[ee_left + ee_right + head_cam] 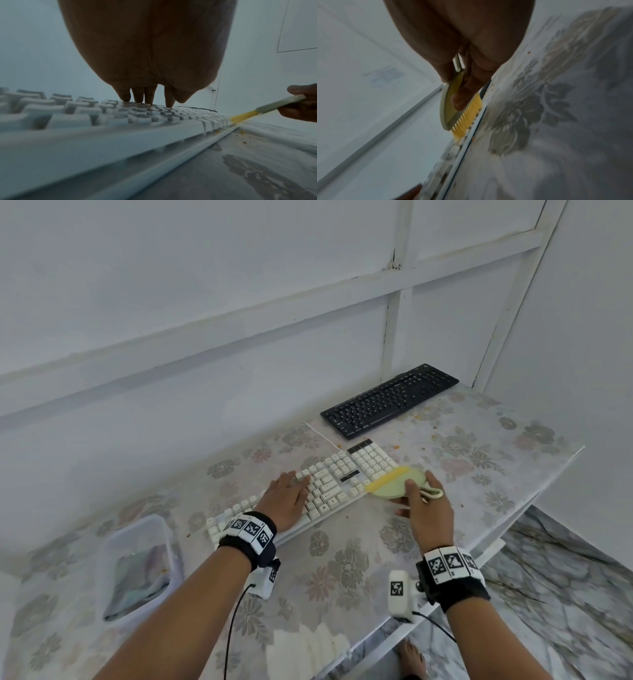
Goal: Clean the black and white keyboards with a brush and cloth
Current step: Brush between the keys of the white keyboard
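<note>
Right wrist camera first: my right hand point(467, 65) is pinching the brush point(453, 108), thumb on one face of its pale green body and fingers curled along the other, yellow bristles angled down into the near-edge keys of the white keyboard point(318, 487). From the head view the brush point(394, 482) sits at the keyboard's right end, just below the number pad. My left hand point(287, 498) lies flat on the middle keys, fingers straight, gripping nothing, simply pinning the board down.

Progress, as I judge it: brushing of the white keyboard is under way and nearing its right end. Orange crumbs point(242, 133) lie on the table beside its front edge, so debris is coming off. The black keyboard point(390, 400) sits well apart at the far back by the wall, with nothing on it; I can't tell whether it has been brushed. A cloth seems to lie in the clear plastic tub point(137, 566) at my left, unused for now, so the wiping looks still to come.

Room to move: the table's right edge point(534, 494) runs diagonally not far beyond the brush, so sweeping strokes that way would send crumbs over it to the floor. Open tablecloth between the two keyboards and in front of me gives both hands free passage.
</note>
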